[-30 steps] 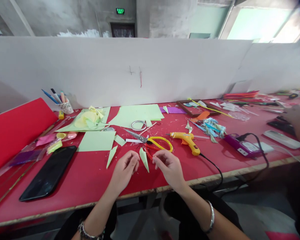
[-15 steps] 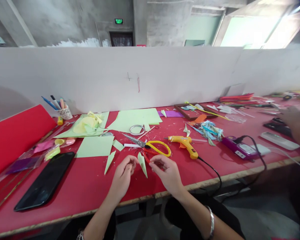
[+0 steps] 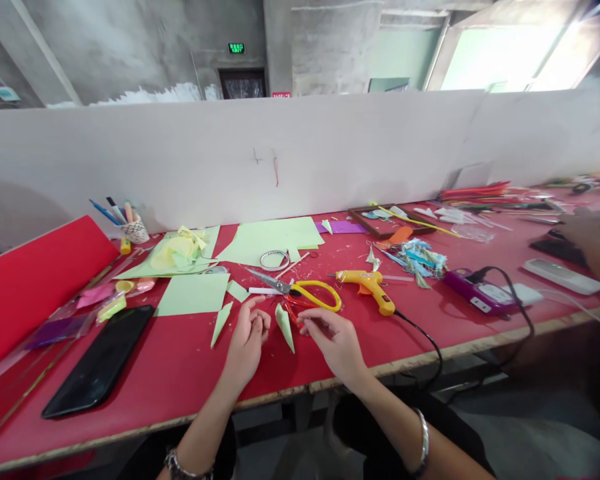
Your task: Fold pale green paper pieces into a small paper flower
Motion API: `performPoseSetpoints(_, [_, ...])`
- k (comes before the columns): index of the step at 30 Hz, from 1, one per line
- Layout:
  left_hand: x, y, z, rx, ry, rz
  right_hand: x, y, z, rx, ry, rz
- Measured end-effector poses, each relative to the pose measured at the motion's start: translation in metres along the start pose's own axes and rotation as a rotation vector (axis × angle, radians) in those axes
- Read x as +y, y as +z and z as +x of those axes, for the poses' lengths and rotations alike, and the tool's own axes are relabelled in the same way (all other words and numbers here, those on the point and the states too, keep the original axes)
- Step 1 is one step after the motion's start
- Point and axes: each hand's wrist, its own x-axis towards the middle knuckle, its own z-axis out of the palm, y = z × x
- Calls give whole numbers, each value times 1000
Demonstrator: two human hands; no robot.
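Observation:
Two pale green paper cones lie on the red table. One cone is between my hands; the other cone sits left of my left hand. The fingers of that hand are curled inward, and anything in them is hidden. My right hand has thumb and forefinger pinched together, holding something too small to make out. Just beyond my fingertips lie scissors with yellow handles, partly over a red-handled tool. A yellow glue gun rests to the right of the scissors.
Pale green paper sheets, a tape roll and a black phone lie on the table. A blue tassel bundle and a purple power strip are on the right. Another person's hand reaches in at the right edge.
My left hand has shifted slightly up and left, away from the cone between my hands, and its forefinger has lifted. My right hand stays nearly in place. The view has tilted slightly.

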Motion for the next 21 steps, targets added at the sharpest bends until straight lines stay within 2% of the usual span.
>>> performPoseSetpoints(2, [0, -2, 0, -24, -68, -17, -1, 0, 0, 4, -3, -9])
performPoseSetpoints(4, [1, -4, -2, -7, -81, 82, -1, 0, 0, 4, -5, -16])
performPoseSetpoints(6, [2, -5, -3, 52, -46, 326, -2, 1, 1, 0, -5, -23])
performPoseSetpoints(9, [8, -3, -5, 126, -2, 822, -1, 2, 2, -7, 10, -15])
performPoseSetpoints(12, [15, 4, -4, 59, -11, 1108, -1, 3, 2, -23, 57, 52])
performPoseSetpoints(16, [17, 13, -2, -19, -18, 1268, -1, 3, 3, -22, 119, 177])
performPoseSetpoints(21, [14, 16, 4, -82, -59, 1370, -4, 0, 5, 1, 106, 214])
